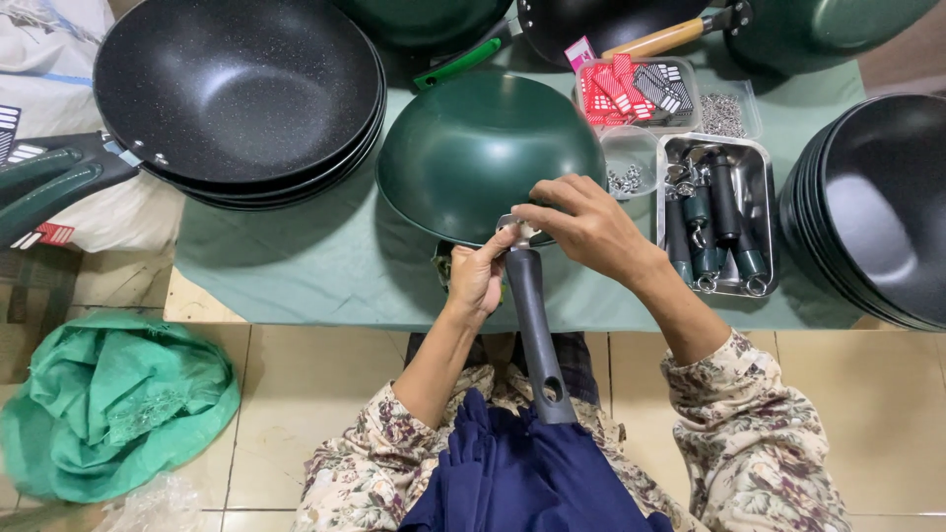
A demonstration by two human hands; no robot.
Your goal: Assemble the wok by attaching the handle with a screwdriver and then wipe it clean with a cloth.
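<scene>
- Green wok [473,148] is lying upside down on the table [296,266].
- Left hand [478,281] is gripping the grey handle [532,325].
- Right hand [581,222] is pinching the handle's metal bracket [514,229].

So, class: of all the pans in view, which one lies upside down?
The green pan at the table's middle, by both hands: its rounded green underside faces up. The stacked pans left and right show black speckled insides.
</scene>
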